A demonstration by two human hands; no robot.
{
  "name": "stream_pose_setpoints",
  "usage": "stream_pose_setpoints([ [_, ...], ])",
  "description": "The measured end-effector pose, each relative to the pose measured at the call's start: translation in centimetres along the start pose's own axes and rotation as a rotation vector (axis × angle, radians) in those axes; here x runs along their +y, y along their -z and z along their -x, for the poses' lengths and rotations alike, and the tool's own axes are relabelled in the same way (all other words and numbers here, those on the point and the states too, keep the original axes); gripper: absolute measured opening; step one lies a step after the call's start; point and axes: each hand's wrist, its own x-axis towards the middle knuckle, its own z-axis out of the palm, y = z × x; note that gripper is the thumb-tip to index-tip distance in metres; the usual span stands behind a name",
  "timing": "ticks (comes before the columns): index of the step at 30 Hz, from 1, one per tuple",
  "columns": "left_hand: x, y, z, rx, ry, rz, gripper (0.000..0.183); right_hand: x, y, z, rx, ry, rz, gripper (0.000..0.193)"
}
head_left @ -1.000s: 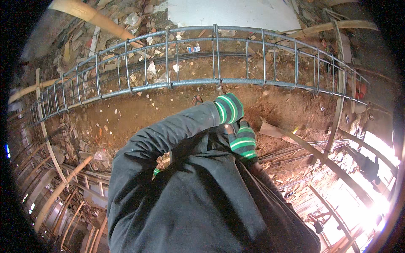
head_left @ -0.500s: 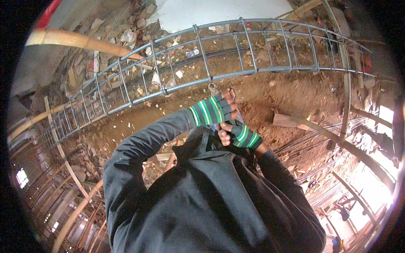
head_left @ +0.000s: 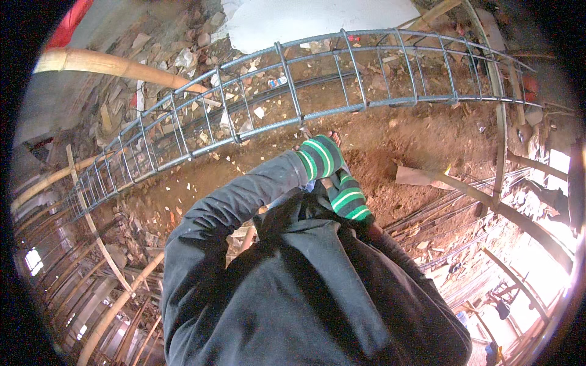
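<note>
Left hand [head_left: 320, 157] and right hand [head_left: 350, 198], knit-gloved — can't tell if either grip's closed — near ribbed steel cage [head_left: 332, 112]

Rebar cage [head_left: 332, 111] beyond the hands [head_left: 320, 157], sheet [head_left: 317, 19] behind it, flat scrap [head_left: 415, 176] to their right

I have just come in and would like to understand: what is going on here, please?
A person in a dark jacket has the left hand and right hand close together before the body, both in green-striped gloves. They are by the near side of a long steel rebar cage that spans the view above dirt ground. What they hold is mostly hidden, so I cannot name it. A bamboo pole and a white panel show beyond the cage.
</note>
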Motion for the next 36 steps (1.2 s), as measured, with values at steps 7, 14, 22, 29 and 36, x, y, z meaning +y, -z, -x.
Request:
stream_pose_setpoints([
  [7, -1.9, 3.8, 3.2, 0.069, -0.232, 0.19, 0.04, 0.6, -1.3, -0.3, -0.676, -0.566, -1.215, 0.028],
  [14, -2.7, 7.0, 5.8, 0.241, -0.025, 0.252, 0.061, -0.1, -0.2, 0.4, -0.73, -0.514, -1.338, 0.033],
  [22, -7.1, 7.6, 9.8, 0.499, 0.751, 0.352, 0.044, 4.7, -0.6, 0.5, -0.046, 0.086, -0.217, 0.05],
  [29, -7.8, 5.3, 9.0, 0.203, 0.987, 0.452, 0.041, 0.3, 1.2, 0.3, -0.314, -0.263, -0.66, 0.057],
  [36, -7.9, 5.1, 9.0, 0.134, 1.024, 0.446, 0.043, 0.4, 1.7, -0.6, -0.362, -0.199, -0.47, 0.064],
])
